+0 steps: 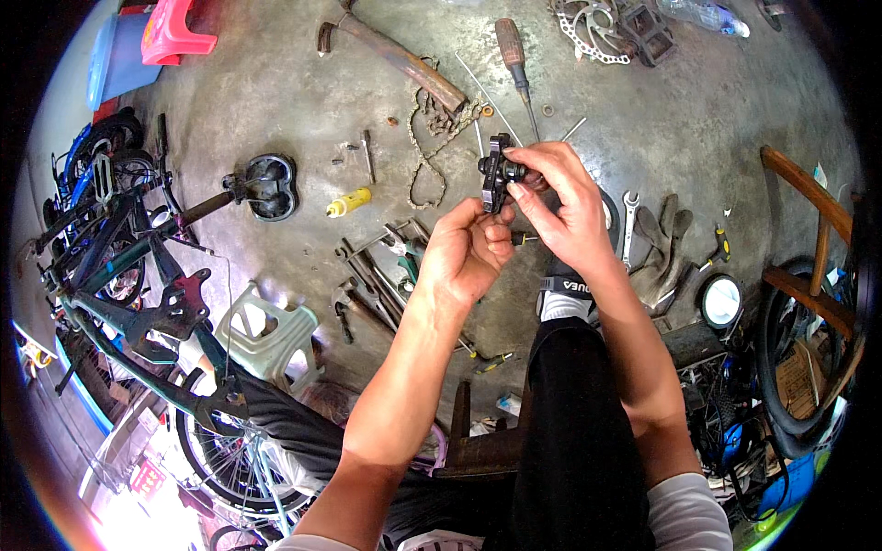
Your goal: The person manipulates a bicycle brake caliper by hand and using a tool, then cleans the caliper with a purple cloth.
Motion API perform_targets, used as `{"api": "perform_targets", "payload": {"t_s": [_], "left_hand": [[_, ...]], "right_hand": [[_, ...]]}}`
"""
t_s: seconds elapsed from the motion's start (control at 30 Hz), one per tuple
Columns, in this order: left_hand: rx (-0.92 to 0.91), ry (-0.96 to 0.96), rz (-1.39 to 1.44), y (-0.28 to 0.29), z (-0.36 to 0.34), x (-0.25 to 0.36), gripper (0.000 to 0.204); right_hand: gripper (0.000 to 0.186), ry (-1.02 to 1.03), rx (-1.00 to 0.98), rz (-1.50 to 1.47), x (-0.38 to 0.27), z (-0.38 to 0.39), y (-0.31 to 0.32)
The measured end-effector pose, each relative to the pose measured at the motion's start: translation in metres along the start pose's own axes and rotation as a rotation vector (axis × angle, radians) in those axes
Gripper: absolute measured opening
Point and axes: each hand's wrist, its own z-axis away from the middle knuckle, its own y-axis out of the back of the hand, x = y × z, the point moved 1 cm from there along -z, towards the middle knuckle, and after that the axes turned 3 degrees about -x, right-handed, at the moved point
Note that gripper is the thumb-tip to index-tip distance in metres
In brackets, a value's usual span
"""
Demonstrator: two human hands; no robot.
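Above the floor, both my hands hold a black bicycle part (pixel 494 174), a long, narrow body with a round, ringed stub on its right side. I cannot make out its exact kind. My right hand (pixel 571 207) pinches the stub between thumb and fingers. Below it, my left hand (pixel 470 243) is closed, its thumb and curled fingers at the part's lower end; the palm side hides some of the grip. Beyond the hands lie a screwdriver (pixel 512 55) with a worn brown handle, a bicycle chain (pixel 424 165) and a hammer (pixel 400 62).
A yellow bottle (pixel 349 202), a black saddle (pixel 268 186) and several hand tools (pixel 372 280) lie to the left, near a bicycle frame (pixel 138 317) and a pale stool (pixel 266 335). Rightward are a wrench (pixel 629 230), gloves (pixel 660 248) and a tyre (pixel 776 404). A brake disc (pixel 593 32) and pedal (pixel 648 37) lie far off.
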Motion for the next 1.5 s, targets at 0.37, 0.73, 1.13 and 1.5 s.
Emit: {"api": "perform_targets", "payload": {"t_s": [0.37, 0.73, 1.13, 1.5], "left_hand": [[0.105, 0.054, -0.029, 0.012, -0.015, -0.013, 0.024], [0.152, -0.012, -0.266, -0.003, -0.023, -0.012, 0.016], [0.012, -0.119, -0.563, 0.002, 0.006, 0.065, 0.034], [0.595, -0.348, -0.536, 0.160, 0.124, -0.025, 0.029]], "right_hand": [[0.034, 0.280, -0.227, 0.480, 0.008, 0.004, 0.032], [0.048, -0.379, -0.039, -0.350, 0.033, 0.018, 0.032], [0.046, -0.470, -0.110, -0.871, 0.035, 0.005, -0.033], [0.059, -0.480, -0.014, -1.178, 0.059, 0.037, -0.032]]}}
